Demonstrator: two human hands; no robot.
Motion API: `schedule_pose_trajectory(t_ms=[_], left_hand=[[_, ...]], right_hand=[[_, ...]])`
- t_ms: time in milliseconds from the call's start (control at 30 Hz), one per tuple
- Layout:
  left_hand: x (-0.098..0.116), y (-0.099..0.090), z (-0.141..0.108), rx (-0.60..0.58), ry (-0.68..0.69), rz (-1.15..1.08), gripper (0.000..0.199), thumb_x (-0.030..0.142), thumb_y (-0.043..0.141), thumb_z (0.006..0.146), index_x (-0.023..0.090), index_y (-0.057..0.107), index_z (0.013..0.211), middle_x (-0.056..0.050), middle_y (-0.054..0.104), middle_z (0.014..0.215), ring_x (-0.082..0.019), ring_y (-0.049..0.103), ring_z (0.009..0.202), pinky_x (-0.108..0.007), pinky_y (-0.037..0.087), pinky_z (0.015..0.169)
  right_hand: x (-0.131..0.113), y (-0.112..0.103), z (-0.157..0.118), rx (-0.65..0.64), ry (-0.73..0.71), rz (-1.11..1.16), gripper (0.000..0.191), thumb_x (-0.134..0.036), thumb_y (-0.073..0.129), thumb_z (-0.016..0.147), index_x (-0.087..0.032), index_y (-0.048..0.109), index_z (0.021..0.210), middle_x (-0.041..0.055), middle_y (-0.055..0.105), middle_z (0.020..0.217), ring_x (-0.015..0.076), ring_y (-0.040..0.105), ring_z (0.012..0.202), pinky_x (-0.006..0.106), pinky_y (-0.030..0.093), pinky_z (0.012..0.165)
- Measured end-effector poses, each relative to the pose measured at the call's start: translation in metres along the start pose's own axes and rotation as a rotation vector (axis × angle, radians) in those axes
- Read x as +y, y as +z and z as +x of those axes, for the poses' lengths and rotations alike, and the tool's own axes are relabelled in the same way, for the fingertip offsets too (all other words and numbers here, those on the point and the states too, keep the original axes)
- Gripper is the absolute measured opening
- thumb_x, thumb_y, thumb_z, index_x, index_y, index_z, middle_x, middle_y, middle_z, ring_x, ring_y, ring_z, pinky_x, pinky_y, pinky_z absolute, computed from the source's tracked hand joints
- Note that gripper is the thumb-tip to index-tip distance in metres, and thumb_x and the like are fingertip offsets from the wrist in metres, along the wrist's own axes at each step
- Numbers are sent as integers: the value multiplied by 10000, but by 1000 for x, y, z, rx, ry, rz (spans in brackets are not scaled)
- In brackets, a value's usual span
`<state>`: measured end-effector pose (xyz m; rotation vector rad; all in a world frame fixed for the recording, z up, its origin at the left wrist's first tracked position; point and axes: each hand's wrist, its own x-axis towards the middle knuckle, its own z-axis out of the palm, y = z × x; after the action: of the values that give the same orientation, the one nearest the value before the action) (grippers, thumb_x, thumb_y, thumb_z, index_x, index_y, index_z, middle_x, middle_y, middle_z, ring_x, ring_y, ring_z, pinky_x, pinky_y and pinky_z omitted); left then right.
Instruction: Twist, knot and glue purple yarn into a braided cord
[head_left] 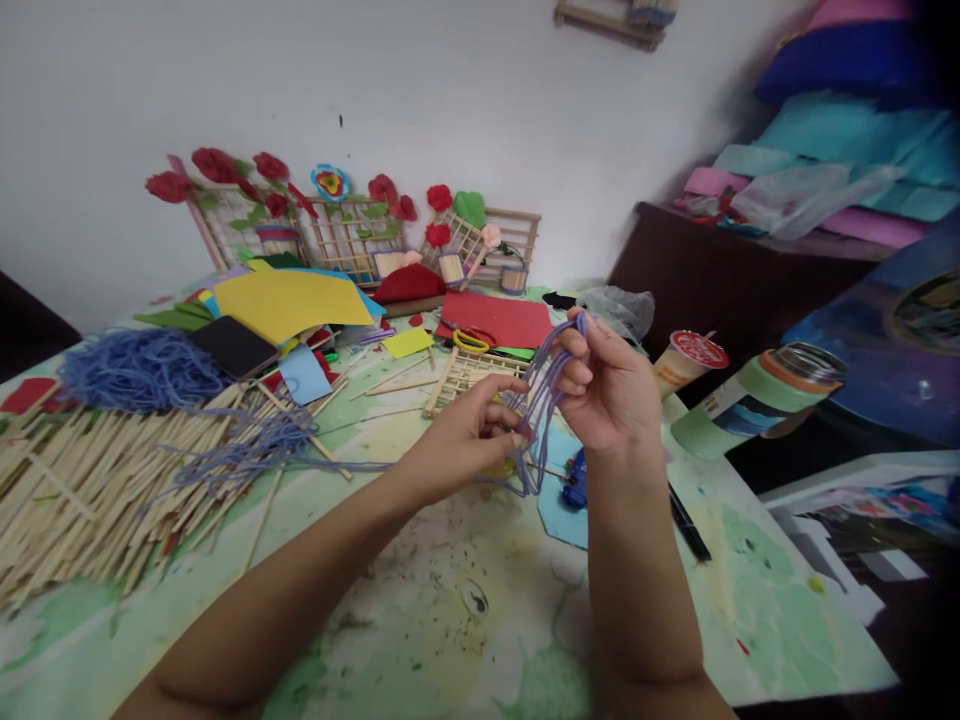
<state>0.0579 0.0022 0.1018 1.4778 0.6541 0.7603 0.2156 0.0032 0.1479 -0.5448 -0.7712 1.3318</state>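
Loops of purple yarn hang between my two hands above the table. My right hand is raised, its fingers closed on the top of the loops. My left hand is just to the left and lower, thumb and fingers closed on strands at the side of the loops. From there a strand runs left across the table towards a loose tangle of yarn on the wooden sticks. Behind that lies a bigger yarn heap. A small stick lattice lies behind my left hand.
Yellow scissors rest by red paper. Yellow sheets and a dark phone-like slab lie at left. Stick trellises with red flowers lean on the wall. A green bottle, a lidded cup and a black pen are at right.
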Motion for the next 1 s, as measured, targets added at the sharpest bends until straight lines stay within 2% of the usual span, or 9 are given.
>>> schedule_pose_trajectory(t_ms=[133, 267, 367, 500, 633, 767, 900, 1000], left_hand=[[2, -2, -2, -24, 39, 89, 343, 165, 593, 756, 210, 468, 1072, -12, 639, 834, -101, 544, 649, -218, 374, 552], [6, -4, -4, -35, 70, 203, 186, 193, 599, 754, 170, 607, 938, -18, 637, 814, -99, 529, 640, -228, 397, 575], [8, -5, -3, -33, 26, 290, 197, 227, 620, 751, 157, 699, 917, 0, 603, 677, -95, 492, 569, -224, 374, 533], [7, -5, -2, -11, -14, 298, 240, 224, 675, 712, 159, 727, 937, 24, 563, 575, -91, 470, 523, -214, 354, 500], [6, -3, -2, 30, -17, 260, 148, 210, 685, 703, 151, 730, 831, -9, 646, 662, -104, 534, 578, -221, 410, 544], [6, -5, -2, 55, 14, 253, 110, 225, 674, 725, 147, 723, 785, -40, 699, 760, -128, 595, 653, -240, 460, 602], [11, -15, -3, 87, 113, 279, 89, 218, 676, 736, 152, 719, 776, -61, 718, 870, -151, 633, 742, -261, 492, 670], [22, -22, -9, 137, 210, 319, 64, 213, 685, 741, 164, 721, 763, -72, 715, 969, -170, 648, 825, -266, 509, 701]], right_hand=[[1, -8, 6, 25, -7, 25, 29, -171, 553, 835, -174, 545, 807, -74, 465, 584, 20, 310, 384, 130, 230, 334], [2, -16, 11, 21, -18, 41, 48, -168, 569, 819, -171, 529, 792, -72, 477, 593, 17, 320, 383, 128, 236, 331], [2, -18, 12, 13, -27, 10, 70, -178, 567, 823, -180, 516, 776, -76, 466, 591, 20, 315, 381, 135, 233, 329], [0, -15, 10, 21, -27, -35, 78, -181, 558, 830, -190, 510, 770, -76, 451, 590, 26, 293, 382, 146, 227, 324], [-1, -11, 9, 52, -12, -1, 79, -168, 533, 840, -188, 517, 765, -74, 441, 582, 28, 285, 386, 142, 225, 321], [-3, -13, 8, 13, -35, -1, 96, -171, 544, 840, -185, 511, 751, -73, 445, 579, 23, 293, 394, 138, 229, 331], [-7, -19, 8, -34, -79, -75, 75, -213, 570, 842, -206, 530, 779, -75, 431, 576, 32, 290, 391, 163, 235, 336], [-11, -24, 9, -14, -91, -115, 62, -231, 577, 841, -215, 544, 791, -76, 413, 575, 39, 272, 392, 179, 232, 344]])
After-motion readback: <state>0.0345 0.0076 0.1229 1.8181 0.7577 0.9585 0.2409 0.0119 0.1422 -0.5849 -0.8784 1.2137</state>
